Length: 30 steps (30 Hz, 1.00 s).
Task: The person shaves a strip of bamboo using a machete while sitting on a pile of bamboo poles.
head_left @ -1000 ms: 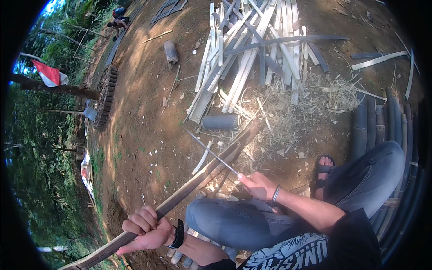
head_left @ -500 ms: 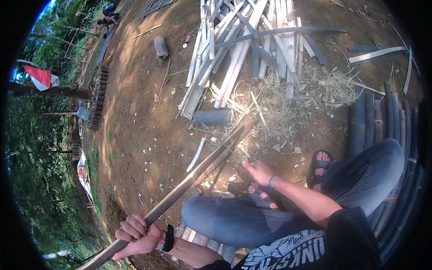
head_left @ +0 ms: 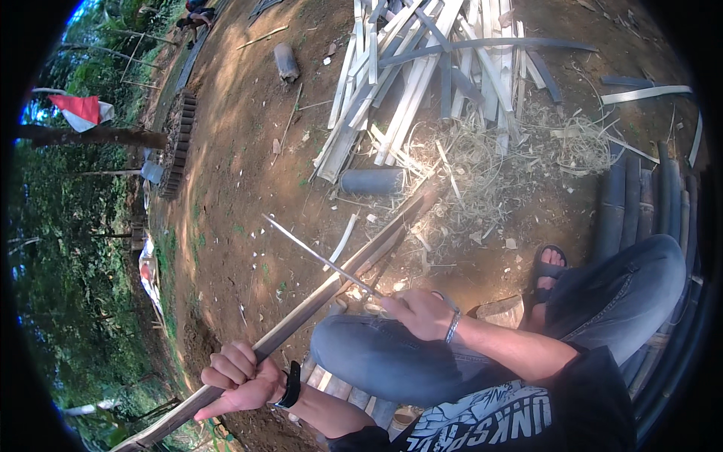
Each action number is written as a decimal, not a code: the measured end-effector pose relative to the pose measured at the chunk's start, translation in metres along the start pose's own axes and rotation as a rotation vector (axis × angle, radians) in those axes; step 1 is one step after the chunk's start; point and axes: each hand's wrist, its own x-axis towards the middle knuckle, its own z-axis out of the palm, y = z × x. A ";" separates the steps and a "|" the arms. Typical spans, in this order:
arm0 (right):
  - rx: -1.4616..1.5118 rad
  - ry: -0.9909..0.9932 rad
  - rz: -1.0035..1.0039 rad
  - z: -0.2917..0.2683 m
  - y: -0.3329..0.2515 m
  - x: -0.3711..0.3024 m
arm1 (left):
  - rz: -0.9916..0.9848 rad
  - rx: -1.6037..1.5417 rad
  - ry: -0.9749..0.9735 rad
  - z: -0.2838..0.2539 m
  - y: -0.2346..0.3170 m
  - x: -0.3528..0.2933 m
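Observation:
My left hand (head_left: 241,377) is closed around the lower part of a long brown split bamboo strip (head_left: 301,320). The strip slants from the lower left up to the litter of shavings, past my left knee. In my right hand (head_left: 422,313) is a knife, fingers wrapped round a handle they hide. Its thin blade (head_left: 316,252) crosses the strip at an angle, the tip sticking out to the far left side. Whether the edge bites into the strip cannot be made out.
Pale split bamboo slats (head_left: 410,105) lie piled ahead, with curly shavings (head_left: 489,173) and a dark bamboo piece (head_left: 370,181) nearby. Bamboo poles (head_left: 614,203) form the seat at the right. A red and white flag (head_left: 81,111) hangs at the left; another person (head_left: 199,16) is far off.
My right hand has drawn the knife along the strip, nearer to me and to my left hand. My left hand keeps its grip. The whole view has shifted slightly.

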 end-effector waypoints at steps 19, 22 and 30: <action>0.164 0.018 0.066 0.005 0.033 -0.004 | 0.049 0.096 0.135 0.019 0.001 0.009; 0.098 -0.002 -0.096 -0.003 0.008 -0.005 | 0.030 0.069 0.164 0.016 -0.007 0.010; 0.119 -0.023 -0.052 0.020 0.000 0.000 | -0.008 0.093 0.101 -0.001 -0.001 0.008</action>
